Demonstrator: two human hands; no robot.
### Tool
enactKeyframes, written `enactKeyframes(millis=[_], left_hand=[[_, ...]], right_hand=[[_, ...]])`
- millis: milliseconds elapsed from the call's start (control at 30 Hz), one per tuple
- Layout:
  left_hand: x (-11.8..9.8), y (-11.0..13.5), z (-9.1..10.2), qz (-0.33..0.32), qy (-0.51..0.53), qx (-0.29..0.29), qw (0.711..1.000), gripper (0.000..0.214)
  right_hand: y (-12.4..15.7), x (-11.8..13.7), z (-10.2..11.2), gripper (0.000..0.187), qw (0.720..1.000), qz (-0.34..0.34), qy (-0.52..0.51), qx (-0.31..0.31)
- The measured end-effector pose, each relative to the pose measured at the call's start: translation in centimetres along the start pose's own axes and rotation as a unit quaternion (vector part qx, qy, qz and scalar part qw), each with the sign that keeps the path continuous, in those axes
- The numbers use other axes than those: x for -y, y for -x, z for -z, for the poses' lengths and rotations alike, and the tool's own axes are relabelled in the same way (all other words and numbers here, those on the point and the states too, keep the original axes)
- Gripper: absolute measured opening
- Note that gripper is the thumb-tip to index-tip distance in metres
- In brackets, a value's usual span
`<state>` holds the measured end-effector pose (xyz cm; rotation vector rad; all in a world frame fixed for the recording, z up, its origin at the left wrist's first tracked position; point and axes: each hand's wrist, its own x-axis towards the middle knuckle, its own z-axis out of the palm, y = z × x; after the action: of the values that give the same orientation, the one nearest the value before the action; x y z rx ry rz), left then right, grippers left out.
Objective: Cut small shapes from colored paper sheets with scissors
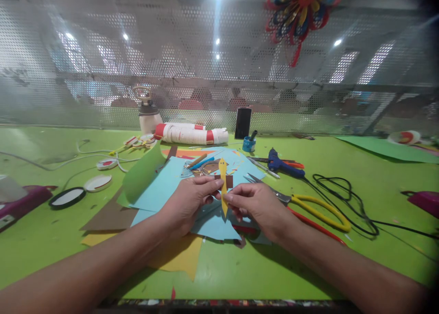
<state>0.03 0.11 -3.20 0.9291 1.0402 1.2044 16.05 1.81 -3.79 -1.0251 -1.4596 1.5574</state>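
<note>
Between my two hands a narrow yellow paper cutout (pixel 222 168) stands upright, rounded at the top with two dark eye dots and pointed at the bottom. A small brown paper strip (pixel 229 182) lies across behind it. My left hand (pixel 195 197) pinches the cutout and strip from the left, thumb in front. My right hand (pixel 255 204) pinches the cutout's lower part from the right. Both hands hover over light blue paper sheets (pixel 154 186). Beside my right hand lie large scissors with yellow handles (pixel 320 209), blades apart, partly hidden by the hand.
A blue hot glue gun (pixel 284 164) with a looping black cord (pixel 343 190) lies at right. White paper-cup tubes (pixel 192 134), a sprayer bottle (pixel 149 117), a phone (pixel 243 123) and a blue jar (pixel 248 144) stand behind. Green (pixel 142 172), brown (pixel 106 213) and yellow paper (pixel 181 257) lie left.
</note>
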Motion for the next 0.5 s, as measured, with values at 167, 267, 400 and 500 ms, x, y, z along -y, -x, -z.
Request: enactKeyframes(millis=[167, 267, 400, 500], left_hand=[[-0.18, 0.20, -0.32, 0.008, 0.001, -0.015, 1.000, 0.023], [-0.20, 0.25, -0.42, 0.002, -0.001, -0.014, 1.000, 0.025], [-0.24, 0.26, -0.42, 0.000, -0.010, -0.015, 1.000, 0.026], [-0.25, 0.27, -0.39, 0.001, -0.015, -0.009, 1.000, 0.025]], right_hand=[[0.01, -0.02, -0.05, 0.025, 1.000, -0.005, -0.001, 0.001], [0.03, 0.03, -0.07, 0.026, 1.000, -0.003, 0.000, 0.004], [0.03, 0.08, -0.06, 0.026, 1.000, 0.005, 0.012, 0.003], [0.00, 0.17, -0.07, 0.026, 1.000, 0.003, 0.017, -0.004]])
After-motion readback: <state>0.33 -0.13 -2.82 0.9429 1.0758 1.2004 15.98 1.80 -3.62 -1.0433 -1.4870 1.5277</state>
